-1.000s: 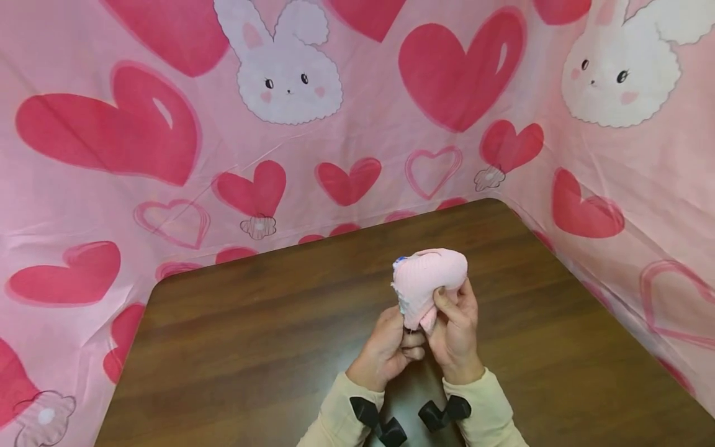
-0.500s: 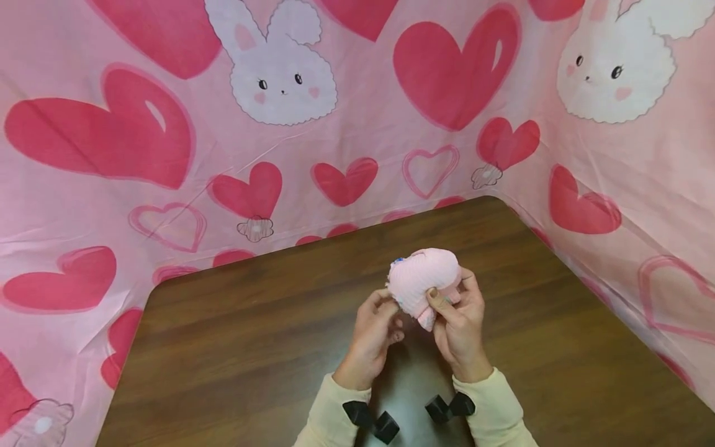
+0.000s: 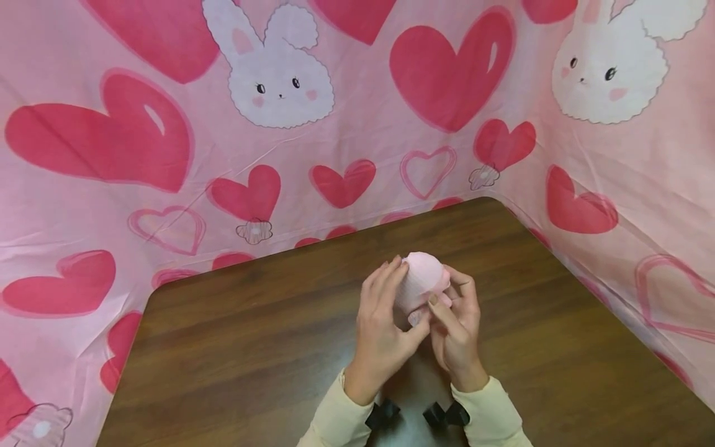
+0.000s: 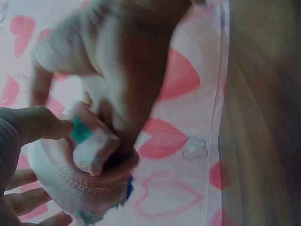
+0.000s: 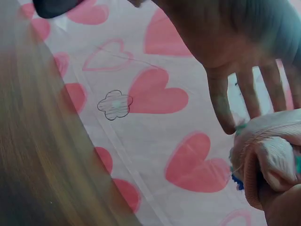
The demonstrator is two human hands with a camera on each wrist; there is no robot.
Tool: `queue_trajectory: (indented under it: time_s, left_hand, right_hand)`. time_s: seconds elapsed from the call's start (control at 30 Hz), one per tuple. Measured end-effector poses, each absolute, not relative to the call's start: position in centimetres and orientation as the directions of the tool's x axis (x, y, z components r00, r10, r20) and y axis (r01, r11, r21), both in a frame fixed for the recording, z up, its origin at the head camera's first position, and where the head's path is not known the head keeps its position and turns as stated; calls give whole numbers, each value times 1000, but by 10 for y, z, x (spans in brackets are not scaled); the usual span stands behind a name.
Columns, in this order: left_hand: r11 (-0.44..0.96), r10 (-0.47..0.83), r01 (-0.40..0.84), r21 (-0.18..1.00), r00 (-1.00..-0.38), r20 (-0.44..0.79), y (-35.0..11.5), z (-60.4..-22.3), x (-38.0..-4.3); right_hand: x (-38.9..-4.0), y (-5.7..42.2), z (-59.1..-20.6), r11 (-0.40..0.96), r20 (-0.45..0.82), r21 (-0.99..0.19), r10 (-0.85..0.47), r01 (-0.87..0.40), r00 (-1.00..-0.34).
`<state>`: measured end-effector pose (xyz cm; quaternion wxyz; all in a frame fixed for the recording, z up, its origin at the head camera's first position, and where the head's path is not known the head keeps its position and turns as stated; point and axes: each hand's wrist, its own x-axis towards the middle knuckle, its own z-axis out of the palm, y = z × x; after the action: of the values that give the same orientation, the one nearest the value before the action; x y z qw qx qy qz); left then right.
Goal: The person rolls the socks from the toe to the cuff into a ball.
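Observation:
A pink knit sock point(image 3: 421, 282), bundled into a rounded roll, is held above the table between both hands. My right hand point(image 3: 458, 329) grips its right side, thumb in front and fingers behind. My left hand point(image 3: 382, 323) lies along the left side with fingers extended, the thumb near the lower end. In the left wrist view, the bundled sock point(image 4: 80, 183) shows a ribbed cuff, a folded end with a green patch, and blue and green threads. In the right wrist view, the left hand's fingers point(image 5: 244, 92) are spread beside the sock point(image 5: 268, 129).
A dark wooden table point(image 3: 251, 347) with rounded corners lies beneath the hands. Pink cloth point(image 3: 357, 136) printed with hearts and rabbits hangs behind it and along the right side. Black devices point(image 3: 447, 415) sit at the cuffs of the cream sleeves point(image 3: 491, 413).
My left hand has shifted from the lower end up to the left side, its fingers straightening. The sock has turned and looks rounder. The right hand keeps its grip.

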<state>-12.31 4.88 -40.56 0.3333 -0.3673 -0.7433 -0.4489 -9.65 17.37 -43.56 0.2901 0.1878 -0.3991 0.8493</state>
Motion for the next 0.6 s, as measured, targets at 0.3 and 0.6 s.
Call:
queue_trajectory:
  time_s: [0.3, 0.6]
  left_hand:
    - [340, 101, 856, 389, -444, 890, 48, -404, -131]
    - [455, -8, 822, 342, -380, 925, 43, -409, -139]
  right_hand:
    - [-87, 167, -430, -586, 735, -497, 107, -639, -670]
    - [-79, 158, -417, -342, 671, -670, 101, -659, -735]
